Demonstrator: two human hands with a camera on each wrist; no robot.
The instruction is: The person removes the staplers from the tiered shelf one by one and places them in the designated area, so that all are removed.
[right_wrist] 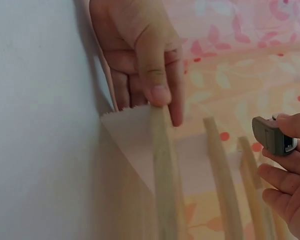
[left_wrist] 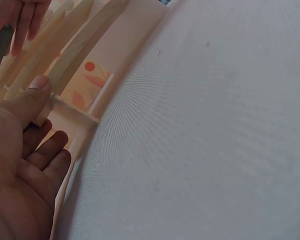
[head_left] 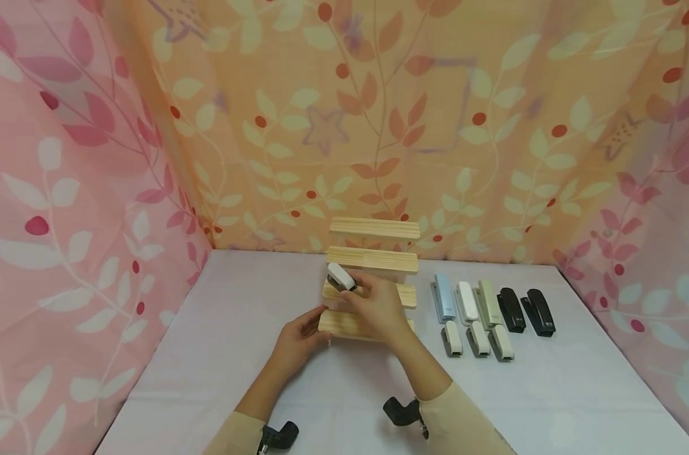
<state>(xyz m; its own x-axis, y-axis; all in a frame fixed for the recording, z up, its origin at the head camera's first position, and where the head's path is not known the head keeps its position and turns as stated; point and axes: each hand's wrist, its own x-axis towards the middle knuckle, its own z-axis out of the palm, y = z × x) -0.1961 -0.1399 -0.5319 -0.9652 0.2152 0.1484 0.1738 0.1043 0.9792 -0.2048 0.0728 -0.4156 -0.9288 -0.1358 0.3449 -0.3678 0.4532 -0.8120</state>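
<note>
A tiered wooden display rack [head_left: 372,229] with several pale boards stands at the middle of the table. My left hand [head_left: 299,341] grips the left end of its lowest board [head_left: 341,323]; in the left wrist view the thumb [left_wrist: 39,83] lies on the board's edge, with the other fingers curled below. Over the rack's left half, my right hand [head_left: 383,306] pinches a small white stapler [head_left: 341,277] with a dark grey underside. The right wrist view shows that stapler [right_wrist: 274,136] between thumb and fingers, beside the upper boards and above them in the head view.
Right of the rack, a back row holds a light blue stapler [head_left: 444,297], a white one [head_left: 467,302], a pale green one [head_left: 489,302] and two black ones [head_left: 512,309]. Three small white staplers [head_left: 478,339] lie in front. Patterned cloth [head_left: 299,126] walls the table's back and sides.
</note>
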